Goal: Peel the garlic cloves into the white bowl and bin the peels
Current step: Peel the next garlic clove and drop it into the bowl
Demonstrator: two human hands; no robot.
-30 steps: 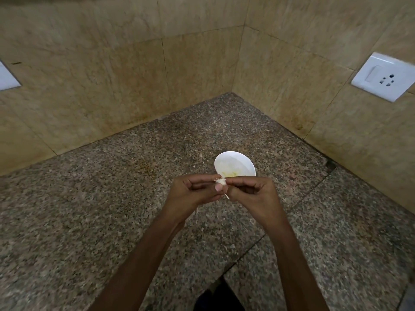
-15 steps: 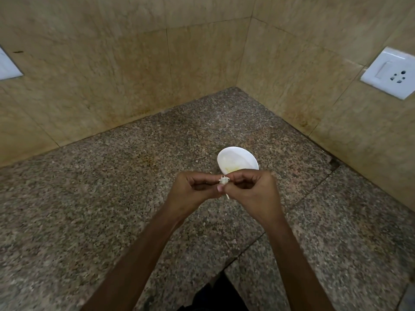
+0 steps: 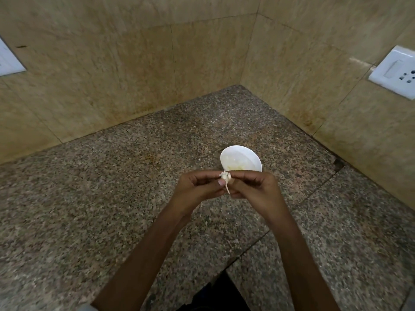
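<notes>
1. The left hand [image 3: 197,189] and right hand [image 3: 253,189] met over the granite worktop [image 3: 101,209], fingers [image 3: 203,176] of both curled in and pinching one garlic clove [image 3: 225,176] between them.
2. A thin strip of peel [image 3: 227,187] dangled just below the fingers.
3. The white bowl [image 3: 241,157] sat right behind the fingers, with pale yellowish bits inside.

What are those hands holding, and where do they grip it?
A garlic clove, pinched from either side between the left hand and the right hand; a peel strip dangles beneath.
</notes>
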